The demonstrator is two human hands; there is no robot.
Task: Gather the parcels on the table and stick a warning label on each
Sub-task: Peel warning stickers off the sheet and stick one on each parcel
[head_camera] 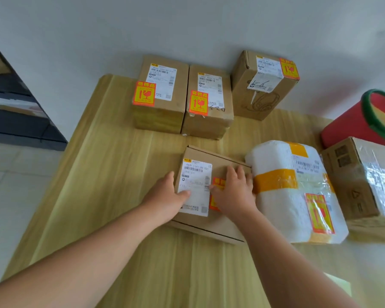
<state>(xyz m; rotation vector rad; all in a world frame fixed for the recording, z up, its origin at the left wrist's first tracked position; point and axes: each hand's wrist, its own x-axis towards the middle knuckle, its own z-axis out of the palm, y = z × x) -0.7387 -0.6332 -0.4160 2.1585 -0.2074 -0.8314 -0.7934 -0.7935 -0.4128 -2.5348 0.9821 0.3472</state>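
Note:
A flat cardboard parcel [218,223] lies in the middle of the wooden table [111,174]. My left hand [167,196] rests on its left edge, thumb on the white shipping label [197,181]. My right hand [233,190] lies flat, fingers spread, on an orange warning label [218,182] beside that shipping label; most of the sticker is hidden under the palm. Three cardboard parcels stand at the back: left [162,98], middle [209,105], right [262,85], each bearing an orange warning label. A white foam-wrapped parcel [287,192] with yellow tape and a warning label lies just right of my right hand.
A cardboard box wrapped in clear tape [365,181] sits at the right edge of the table. Behind it stands a red round container with a green rim [351,123]. The white wall runs behind the back parcels. The floor lies to the left of the table.

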